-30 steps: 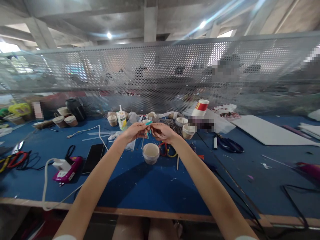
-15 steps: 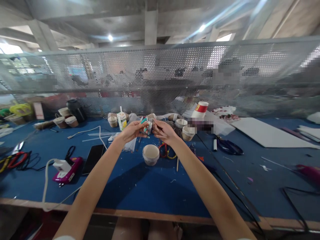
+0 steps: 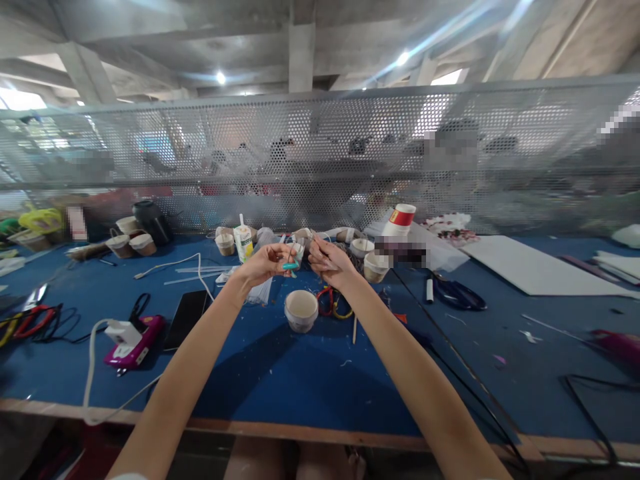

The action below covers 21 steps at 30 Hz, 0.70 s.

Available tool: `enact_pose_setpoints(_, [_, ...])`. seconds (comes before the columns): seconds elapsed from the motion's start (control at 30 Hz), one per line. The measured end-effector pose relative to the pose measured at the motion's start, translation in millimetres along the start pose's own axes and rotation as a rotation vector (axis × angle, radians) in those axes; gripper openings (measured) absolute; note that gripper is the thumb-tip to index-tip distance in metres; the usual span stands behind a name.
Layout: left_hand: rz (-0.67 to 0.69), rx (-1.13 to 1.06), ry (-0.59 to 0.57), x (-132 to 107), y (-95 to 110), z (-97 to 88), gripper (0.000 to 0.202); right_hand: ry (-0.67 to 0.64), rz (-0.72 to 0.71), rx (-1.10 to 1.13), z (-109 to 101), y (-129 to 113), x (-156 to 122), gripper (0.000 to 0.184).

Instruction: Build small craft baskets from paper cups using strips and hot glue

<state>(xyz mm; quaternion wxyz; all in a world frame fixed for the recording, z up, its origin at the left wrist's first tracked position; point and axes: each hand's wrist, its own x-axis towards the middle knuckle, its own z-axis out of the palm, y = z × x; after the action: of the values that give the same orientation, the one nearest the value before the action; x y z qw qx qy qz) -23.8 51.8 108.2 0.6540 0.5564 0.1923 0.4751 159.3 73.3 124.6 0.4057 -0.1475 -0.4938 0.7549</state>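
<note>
Left hand (image 3: pixel 269 263) is pinching this teal piece (image 3: pixel 290 265), lying roughly left-right; right hand (image 3: pixel 332 263) sits just right, can't tell if it's gripping anything tbh.

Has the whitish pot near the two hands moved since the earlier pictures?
No, the whitish pot has not visibly moved: it keeps its place relative to the black phone.

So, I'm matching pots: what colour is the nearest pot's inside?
Inside, the pot is cream; head view shows it.
</note>
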Motion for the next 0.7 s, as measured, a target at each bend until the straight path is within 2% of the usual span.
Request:
enact_pose_setpoints(0.3, [-0.009, 0.014, 0.103, 0, 1, 1.5, 0.037, 0.033, -0.041, 0.022, 3, 0, -2, 0.038])
enact_pose_setpoints(0.47, [-0.015, 0.014, 0.127, -1, 6, -0.4, 0.033, -0.092, -0.008, -0.003, 4, -9, -8, 0.042])
enact_pose_setpoints(0.53, [0.004, -0.009, 0.146, -1, 6, -2.2, 0.034, -0.115, -0.008, 0.006, 3, -10, -10, 0.037])
enact_pose_setpoints(0.67, [0.026, -0.059, 0.175, 1, 1, -4.9, 0.037, -0.069, -0.035, -0.003, -7, -6, -9, 0.009])
enact_pose_setpoints(0.7, [0.027, -0.062, 0.178, 1, 0, -5.2, 0.037, -0.062, -0.039, 0.001, -11, -4, -8, 0.011])
